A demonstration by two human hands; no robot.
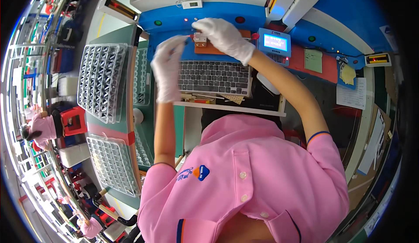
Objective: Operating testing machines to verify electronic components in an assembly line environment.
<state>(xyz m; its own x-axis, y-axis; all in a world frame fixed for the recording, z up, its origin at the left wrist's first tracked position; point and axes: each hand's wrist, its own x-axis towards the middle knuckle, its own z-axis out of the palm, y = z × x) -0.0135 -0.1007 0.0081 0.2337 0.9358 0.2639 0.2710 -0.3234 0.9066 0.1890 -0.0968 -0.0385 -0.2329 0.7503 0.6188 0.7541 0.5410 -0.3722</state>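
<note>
Both hands wear white gloves above the blue workbench. My left hand [167, 70] is raised left of a small metal fixture [200, 39], its fingertips pinched together near a small dark piece too small to name. The fixture sits on an orange-brown base block [214, 49]. My right hand [224, 38] reaches over that block from the right, its fingers stretched out above and behind the metal fixture. The glove covers part of the fixture, and whether the fingertips touch it is hidden. Below both hands lies a keyboard [214, 77] with dark keys.
At the left stand a clear tray of dark parts [102, 81] and another clear tray [112, 164]. Right of the fixture is a blue control box with a lit screen [275, 41]. A white mouse [268, 83] lies beside the keyboard. Other people in pink [42, 127] sit far left.
</note>
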